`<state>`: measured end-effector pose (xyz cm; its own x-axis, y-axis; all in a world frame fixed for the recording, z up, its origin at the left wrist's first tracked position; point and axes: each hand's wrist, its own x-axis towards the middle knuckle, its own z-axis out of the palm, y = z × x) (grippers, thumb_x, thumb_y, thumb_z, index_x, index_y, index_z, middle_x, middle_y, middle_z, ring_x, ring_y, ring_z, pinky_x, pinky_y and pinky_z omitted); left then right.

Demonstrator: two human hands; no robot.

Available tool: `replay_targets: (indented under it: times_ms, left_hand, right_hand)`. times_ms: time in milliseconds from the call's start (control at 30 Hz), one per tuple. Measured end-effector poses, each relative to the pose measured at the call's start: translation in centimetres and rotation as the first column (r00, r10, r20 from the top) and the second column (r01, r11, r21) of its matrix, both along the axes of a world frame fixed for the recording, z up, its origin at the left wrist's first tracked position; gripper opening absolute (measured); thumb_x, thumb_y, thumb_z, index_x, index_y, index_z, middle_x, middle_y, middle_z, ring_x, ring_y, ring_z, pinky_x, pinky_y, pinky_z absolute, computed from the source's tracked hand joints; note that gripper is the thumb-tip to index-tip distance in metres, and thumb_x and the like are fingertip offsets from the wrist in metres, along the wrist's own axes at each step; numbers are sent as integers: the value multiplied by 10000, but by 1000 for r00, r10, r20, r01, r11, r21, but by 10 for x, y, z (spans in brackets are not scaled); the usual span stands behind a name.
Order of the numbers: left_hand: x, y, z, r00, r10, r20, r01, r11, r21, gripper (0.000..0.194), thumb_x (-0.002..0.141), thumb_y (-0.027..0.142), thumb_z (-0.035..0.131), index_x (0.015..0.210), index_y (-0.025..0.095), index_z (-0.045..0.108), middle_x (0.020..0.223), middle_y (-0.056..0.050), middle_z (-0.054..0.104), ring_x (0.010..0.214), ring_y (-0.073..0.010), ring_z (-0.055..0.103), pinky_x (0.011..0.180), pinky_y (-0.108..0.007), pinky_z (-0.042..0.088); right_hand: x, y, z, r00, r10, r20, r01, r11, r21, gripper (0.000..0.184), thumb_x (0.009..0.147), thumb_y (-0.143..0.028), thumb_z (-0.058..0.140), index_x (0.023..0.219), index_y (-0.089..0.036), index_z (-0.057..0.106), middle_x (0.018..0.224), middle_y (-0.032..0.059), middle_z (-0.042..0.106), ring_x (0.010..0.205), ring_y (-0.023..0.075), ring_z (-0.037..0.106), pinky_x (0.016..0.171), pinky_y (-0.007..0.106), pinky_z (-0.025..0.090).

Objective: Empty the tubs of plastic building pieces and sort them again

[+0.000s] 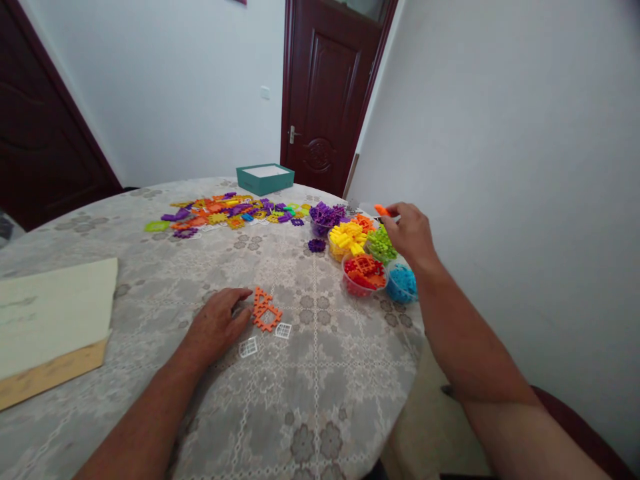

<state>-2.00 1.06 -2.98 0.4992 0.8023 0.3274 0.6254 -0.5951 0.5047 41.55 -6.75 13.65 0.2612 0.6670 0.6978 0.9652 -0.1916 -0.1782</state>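
My left hand (217,323) rests on the cloth with its thumb and fingers apart, the fingertips close to the edge of some orange interlocking pieces. Whether they touch is hard to tell. Those pieces are an orange triangle (261,298) and an orange notched frame (275,322). Two white window pieces lie nearby: one white window piece (283,331) by the frame, another white window piece (248,347) nearer me. Over the far right tubs, my right hand (411,230) pinches a small orange building piece (383,210) between thumb and fingers.
Clear tubs stand at the right: purple pieces (327,217), yellow pieces (347,238), green pieces (381,245), red-orange pieces (365,272), blue pieces (401,283). A mixed pile (220,217) spreads across the back, before a teal box (265,180). A board (55,320) lies left.
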Motion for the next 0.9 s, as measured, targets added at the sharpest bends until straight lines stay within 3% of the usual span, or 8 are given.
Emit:
replay_targets:
  times_ms: [133,300,600,900]
  left_hand:
    - [0,-1,-2,997,-70,-16,71,996,52,490,935,545,582,1271,206,695,1271,-116,725,1190,-302,674,1070,-451,518]
    - [-3,1,-7,994,-88,-61,92,993,69,501,936,549,612,1302,214,683,1311,-114,713,1208,-314,669,1063,-466,529]
    - [-6,1,-8,997,-57,-56,60,997,47,499,931,554,614,1307,231,676,1312,-105,720,1196,-321,681,1043,-481,547]
    - [-6,1,-12,998,-54,-33,55,998,20,464,921,540,633,1292,265,679,1319,-108,719,1203,-330,675,1055,-503,532]
  right_hand:
    - [40,59,12,984,-173,44,179,948,-265,232,952,-282,618,1097,-178,766,1135,143,762,1015,248,665,922,329,488]
    - [71,108,3,965,-243,97,257,814,-521,278,929,-218,654,1177,-202,777,1221,130,761,1094,225,680,949,280,480]
    - [90,147,-15,966,-234,111,252,755,-605,284,901,-182,676,1164,-195,782,1236,150,759,1118,248,702,948,302,519]
    - [87,156,-26,966,-222,133,254,713,-654,328,890,-216,686,1202,-182,781,1225,171,758,1128,256,699,944,309,535]
